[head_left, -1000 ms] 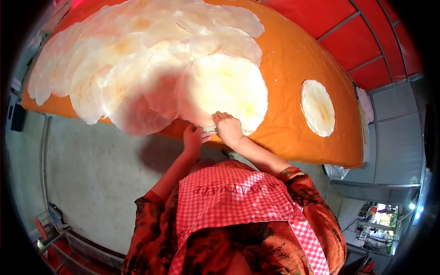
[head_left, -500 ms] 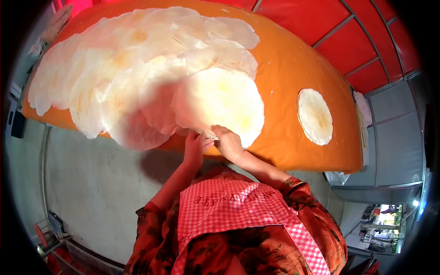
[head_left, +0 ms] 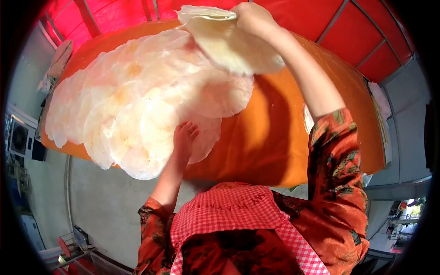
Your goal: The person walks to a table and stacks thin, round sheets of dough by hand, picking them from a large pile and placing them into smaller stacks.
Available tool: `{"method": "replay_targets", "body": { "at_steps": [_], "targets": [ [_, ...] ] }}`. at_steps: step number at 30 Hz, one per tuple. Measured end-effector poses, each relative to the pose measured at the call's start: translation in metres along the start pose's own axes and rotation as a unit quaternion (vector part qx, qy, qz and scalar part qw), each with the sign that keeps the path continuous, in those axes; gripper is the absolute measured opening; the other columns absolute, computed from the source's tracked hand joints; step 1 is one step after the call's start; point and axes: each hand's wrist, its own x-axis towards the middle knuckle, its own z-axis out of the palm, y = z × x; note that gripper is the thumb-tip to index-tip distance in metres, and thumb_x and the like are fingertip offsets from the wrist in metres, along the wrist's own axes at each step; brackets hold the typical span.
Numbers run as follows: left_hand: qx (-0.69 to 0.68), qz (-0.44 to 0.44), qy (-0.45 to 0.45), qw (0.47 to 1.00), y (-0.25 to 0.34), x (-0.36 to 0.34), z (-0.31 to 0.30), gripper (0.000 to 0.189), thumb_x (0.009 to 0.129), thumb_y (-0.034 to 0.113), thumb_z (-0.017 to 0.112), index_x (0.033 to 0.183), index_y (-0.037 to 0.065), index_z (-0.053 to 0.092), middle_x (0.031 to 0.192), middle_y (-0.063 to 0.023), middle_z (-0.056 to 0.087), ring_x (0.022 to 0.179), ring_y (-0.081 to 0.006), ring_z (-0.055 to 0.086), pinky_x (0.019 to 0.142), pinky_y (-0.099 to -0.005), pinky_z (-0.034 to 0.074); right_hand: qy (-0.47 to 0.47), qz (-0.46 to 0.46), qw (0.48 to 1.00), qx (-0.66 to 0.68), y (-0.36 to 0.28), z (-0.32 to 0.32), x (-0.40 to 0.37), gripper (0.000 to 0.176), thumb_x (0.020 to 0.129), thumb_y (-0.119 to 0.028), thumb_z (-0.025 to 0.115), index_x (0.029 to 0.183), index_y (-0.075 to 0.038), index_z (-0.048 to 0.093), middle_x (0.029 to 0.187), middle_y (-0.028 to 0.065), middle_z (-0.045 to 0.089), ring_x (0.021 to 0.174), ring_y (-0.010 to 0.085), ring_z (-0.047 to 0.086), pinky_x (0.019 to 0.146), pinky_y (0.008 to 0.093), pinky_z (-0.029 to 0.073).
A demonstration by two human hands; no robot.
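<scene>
High over the far side of the orange table point(head_left: 256, 156), my right hand point(head_left: 254, 18) grips the edge of a stack of thin round sheets point(head_left: 233, 46), which hangs down to both sides of the fingers. My left hand point(head_left: 185, 135) rests with its fingers slightly apart on the near right part of the overlapping pale sheets point(head_left: 133, 101) spread across the table; nothing is held in it. Behind my right forearm, a separate round sheet point(head_left: 308, 118) shows only its left edge.
Red panels point(head_left: 339, 23) stand behind the table. A cloth bundle point(head_left: 59, 59) lies at the far left, and a pinkish cloth point(head_left: 379, 98) at the right end. Grey floor point(head_left: 105, 201) shows at the near left.
My right hand has lifted the stack from the near edge up to the far side. My left hand has let go and moved slightly left. One more sheet lies uncovered near it.
</scene>
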Motion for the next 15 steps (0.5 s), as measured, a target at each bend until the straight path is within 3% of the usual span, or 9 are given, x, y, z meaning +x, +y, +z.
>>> {"method": "replay_targets", "body": {
  "at_steps": [3,4,5,7,8,9,11,12,15],
  "targets": [
    [-0.032,0.004,0.013,0.999,-0.016,0.044,-0.008,0.022,0.090,0.011,0.056,0.111,0.007,0.049,0.104,-0.0072,0.056,0.093,-0.0216,0.058,0.080,-0.0357,0.050,0.062,-0.012,0.998,-0.026,-0.008,0.070,-0.018,0.029,0.078,-0.012,0.061,0.105,-0.006,0.070,0.091,0.0193,0.069,0.090,0.0336,0.066,0.076,0.0437,0.053],
    [-0.045,0.001,0.009,0.999,-0.021,0.056,-0.009,0.022,0.090,0.011,0.056,0.110,0.007,0.050,0.103,-0.0069,0.056,0.090,-0.0209,0.058,0.078,-0.0352,0.051,0.066,-0.013,0.977,0.200,-0.016,0.105,-0.041,0.027,0.081,-0.011,0.057,0.105,-0.004,0.067,0.095,0.0166,0.068,0.089,0.0301,0.065,0.076,0.0438,0.052],
    [-0.060,-0.001,0.004,0.998,-0.028,0.069,-0.011,0.022,0.089,0.010,0.056,0.110,0.008,0.050,0.101,-0.0065,0.056,0.088,-0.0201,0.058,0.075,-0.0347,0.051,0.073,-0.017,0.906,0.416,-0.025,0.141,-0.063,0.026,0.084,-0.011,0.052,0.105,-0.002,0.065,0.100,0.0139,0.067,0.088,0.0266,0.064,0.075,0.0439,0.052],
    [0.074,0.075,-0.065,0.992,-0.059,0.107,-0.030,0.017,0.088,0.009,0.055,0.105,0.008,0.052,0.094,-0.0053,0.057,0.082,-0.0181,0.057,0.069,-0.0320,0.050,-0.067,0.336,0.671,0.658,-0.014,0.238,-0.093,0.024,0.090,-0.017,0.047,0.101,-0.005,0.065,0.091,0.0107,0.066,0.078,0.0285,0.062,0.071,0.0434,0.050],
    [0.082,0.071,-0.053,0.993,-0.058,0.112,-0.028,0.015,0.088,0.008,0.055,0.102,0.008,0.053,0.090,-0.0048,0.057,0.079,-0.0173,0.056,0.066,-0.0309,0.049,-0.090,0.201,0.870,0.441,0.006,0.290,-0.113,0.023,0.088,-0.016,0.049,0.100,-0.006,0.065,0.091,0.0109,0.066,0.078,0.0307,0.062,0.071,0.0420,0.051],
    [0.088,0.067,-0.042,0.993,-0.056,0.115,-0.026,0.012,0.087,0.007,0.055,0.099,0.008,0.054,0.087,-0.0043,0.056,0.076,-0.0164,0.056,0.063,-0.0297,0.049,-0.102,0.043,0.978,0.178,0.017,0.322,-0.134,0.023,0.087,-0.016,0.050,0.100,-0.007,0.066,0.092,0.0111,0.067,0.078,0.0329,0.062,0.071,0.0407,0.051],
    [-0.028,-0.030,0.069,0.997,-0.030,0.094,0.010,0.005,0.086,0.006,0.054,0.092,0.007,0.055,0.079,-0.0033,0.055,0.071,-0.0151,0.055,0.057,-0.0279,0.046,-0.049,-0.005,0.998,0.048,0.006,0.342,-0.155,0.029,0.073,-0.005,0.058,0.100,-0.010,0.067,0.099,0.0105,0.068,0.087,0.0317,0.064,0.078,0.0377,0.053],
    [-0.033,-0.031,0.041,0.998,-0.037,0.106,0.002,0.003,0.086,0.005,0.054,0.089,0.006,0.054,0.077,-0.0033,0.055,0.069,-0.0150,0.055,0.056,-0.0277,0.045,0.028,-0.026,0.998,0.044,0.005,0.346,-0.157,0.034,0.068,-0.002,0.061,0.100,-0.010,0.068,0.101,0.0096,0.068,0.090,0.0295,0.065,0.080,0.0375,0.053],
    [-0.046,-0.048,0.012,0.998,-0.055,0.125,-0.022,0.004,0.085,0.004,0.053,0.081,0.005,0.054,0.071,-0.0031,0.053,0.062,-0.0147,0.052,0.054,-0.0277,0.043,-0.009,-0.009,0.999,0.045,-0.002,0.322,-0.139,0.037,0.065,0.000,0.062,0.101,-0.009,0.068,0.101,0.0090,0.069,0.093,0.0261,0.066,0.077,0.0360,0.054]
  ]
}}
